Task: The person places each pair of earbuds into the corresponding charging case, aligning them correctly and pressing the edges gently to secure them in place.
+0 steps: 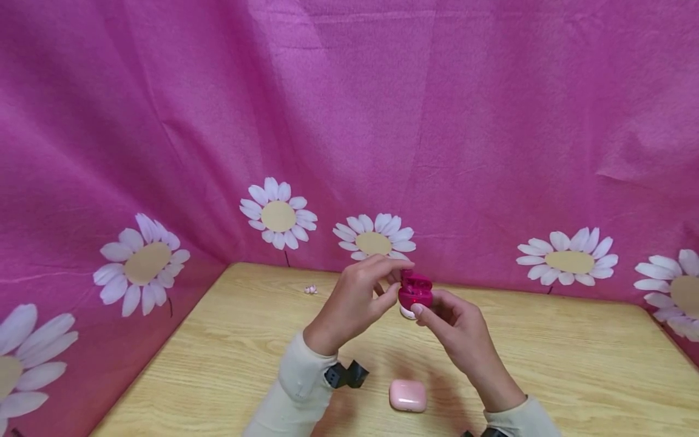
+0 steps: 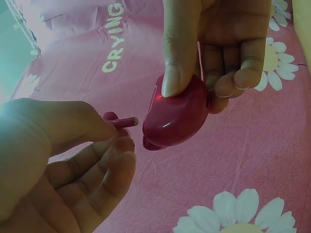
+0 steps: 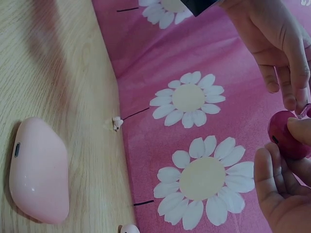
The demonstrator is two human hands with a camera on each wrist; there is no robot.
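Observation:
My left hand pinches a dark pink earbud between thumb and fingers, its stem pointing at the case in the left wrist view. My right hand grips a dark pink earbud charging case, thumb on its front next to a small red light. The case's lid stands open, and the case is held up above the table. A narrow gap separates the earbud from the case in the left wrist view. In the right wrist view the earbud is mostly hidden, with the case near the right edge.
A light pink earbud case lies closed on the wooden table near the front. Small pinkish-white pieces lie at the back left. A white rounded thing shows below the held case. Pink cloth with daisies surrounds the table.

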